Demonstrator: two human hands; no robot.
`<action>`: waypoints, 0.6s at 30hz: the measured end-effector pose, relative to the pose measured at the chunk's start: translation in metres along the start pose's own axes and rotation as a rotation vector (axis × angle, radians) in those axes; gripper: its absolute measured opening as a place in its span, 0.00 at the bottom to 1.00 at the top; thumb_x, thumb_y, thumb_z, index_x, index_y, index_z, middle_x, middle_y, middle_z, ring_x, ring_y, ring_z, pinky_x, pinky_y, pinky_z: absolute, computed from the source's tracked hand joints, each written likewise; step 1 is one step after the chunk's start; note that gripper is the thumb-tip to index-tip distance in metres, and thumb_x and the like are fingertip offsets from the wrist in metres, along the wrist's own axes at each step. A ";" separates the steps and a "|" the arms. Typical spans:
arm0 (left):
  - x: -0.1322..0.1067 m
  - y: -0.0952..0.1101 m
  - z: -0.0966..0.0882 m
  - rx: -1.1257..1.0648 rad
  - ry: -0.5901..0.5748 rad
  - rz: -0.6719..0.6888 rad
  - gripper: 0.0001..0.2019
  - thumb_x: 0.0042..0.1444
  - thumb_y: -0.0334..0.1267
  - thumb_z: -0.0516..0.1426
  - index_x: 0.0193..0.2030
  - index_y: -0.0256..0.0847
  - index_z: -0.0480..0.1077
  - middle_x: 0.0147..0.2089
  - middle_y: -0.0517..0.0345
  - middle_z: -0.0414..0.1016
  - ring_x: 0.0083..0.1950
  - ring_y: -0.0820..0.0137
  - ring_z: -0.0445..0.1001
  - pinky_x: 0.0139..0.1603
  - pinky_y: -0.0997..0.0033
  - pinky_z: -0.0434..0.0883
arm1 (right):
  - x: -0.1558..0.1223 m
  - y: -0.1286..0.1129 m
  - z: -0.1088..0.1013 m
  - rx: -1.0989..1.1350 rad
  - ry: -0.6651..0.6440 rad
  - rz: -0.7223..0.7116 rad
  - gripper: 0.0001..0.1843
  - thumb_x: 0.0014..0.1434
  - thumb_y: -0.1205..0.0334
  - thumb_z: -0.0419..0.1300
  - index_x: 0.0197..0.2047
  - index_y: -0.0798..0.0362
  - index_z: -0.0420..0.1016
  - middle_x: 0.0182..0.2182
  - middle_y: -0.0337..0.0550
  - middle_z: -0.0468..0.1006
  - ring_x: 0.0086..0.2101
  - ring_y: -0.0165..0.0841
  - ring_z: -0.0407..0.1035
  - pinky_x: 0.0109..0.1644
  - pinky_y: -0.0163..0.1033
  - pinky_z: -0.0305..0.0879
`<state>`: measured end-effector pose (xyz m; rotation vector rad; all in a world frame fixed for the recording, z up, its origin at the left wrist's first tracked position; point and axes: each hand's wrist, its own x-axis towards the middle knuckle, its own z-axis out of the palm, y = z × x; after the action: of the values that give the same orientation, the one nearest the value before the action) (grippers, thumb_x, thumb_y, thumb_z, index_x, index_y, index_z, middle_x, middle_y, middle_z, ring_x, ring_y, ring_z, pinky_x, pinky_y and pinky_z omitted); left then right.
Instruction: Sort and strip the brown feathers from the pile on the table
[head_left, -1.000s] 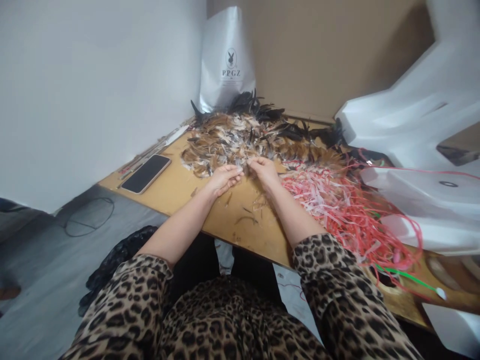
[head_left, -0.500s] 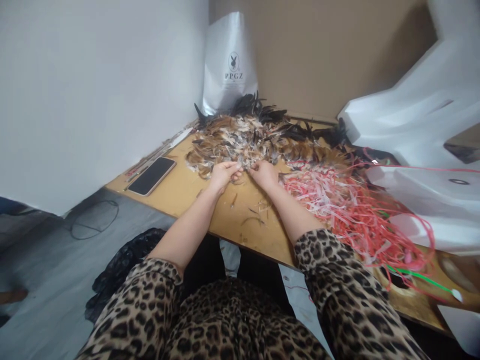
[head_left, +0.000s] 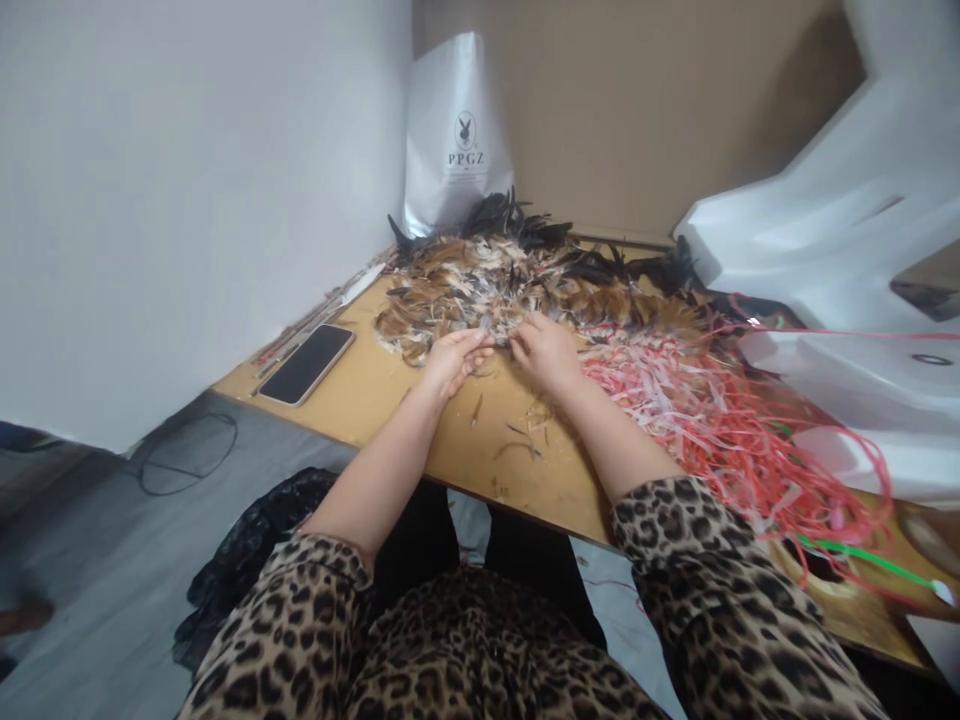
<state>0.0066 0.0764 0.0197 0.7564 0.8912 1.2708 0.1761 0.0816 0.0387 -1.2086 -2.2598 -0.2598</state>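
A broad heap of brown, white and black feathers (head_left: pixel 450 275) lies across the far part of the wooden table (head_left: pixel 375 400). At its near edge my left hand (head_left: pixel 456 360) is closed in a pinch, with a small feather between thumb and fingers. Just to the right, my right hand (head_left: pixel 546 350) has its fingers bent together at the feathers; its fingertips are partly hidden, and what they pinch is too small to make out. A few loose feather scraps (head_left: pixel 525 440) lie on the table below the hands.
A phone (head_left: pixel 307 364) lies at the left edge. Pink and white ribbon strips (head_left: pixel 720 430) are piled on the right, beside a white machine (head_left: pixel 817 230). Behind the feathers stands a silver-white bag (head_left: pixel 457 150). A black plastic bag (head_left: pixel 240 560) is on the floor.
My right hand has shifted slightly right, away from the left hand, with its fingers over the feathers. The left hand stays pinched at nearly the same place. The view has tilted a little.
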 end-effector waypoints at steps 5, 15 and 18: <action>-0.001 -0.002 0.001 -0.029 -0.046 -0.086 0.05 0.48 0.30 0.60 0.33 0.31 0.71 0.30 0.51 0.76 0.26 0.77 0.74 0.24 0.82 0.67 | 0.002 -0.004 0.005 -0.132 -0.048 -0.121 0.17 0.61 0.62 0.44 0.34 0.56 0.73 0.32 0.49 0.69 0.35 0.35 0.60 0.38 0.38 0.51; 0.002 -0.005 0.003 -0.016 0.046 0.004 0.05 0.46 0.28 0.61 0.32 0.31 0.71 0.27 0.55 0.74 0.24 0.82 0.71 0.25 0.84 0.66 | 0.001 -0.010 0.012 0.505 0.078 0.358 0.11 0.53 0.57 0.53 0.30 0.55 0.72 0.29 0.45 0.72 0.30 0.31 0.63 0.35 0.36 0.57; 0.000 -0.002 0.005 -0.017 0.067 0.040 0.06 0.46 0.29 0.61 0.33 0.32 0.71 0.28 0.56 0.75 0.25 0.82 0.71 0.26 0.84 0.66 | 0.006 -0.013 0.016 0.985 -0.032 0.712 0.14 0.46 0.51 0.60 0.25 0.55 0.70 0.18 0.36 0.66 0.20 0.26 0.56 0.25 0.33 0.52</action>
<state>0.0120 0.0758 0.0200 0.7252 0.9223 1.3434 0.1569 0.0844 0.0299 -1.2911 -1.4536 1.0112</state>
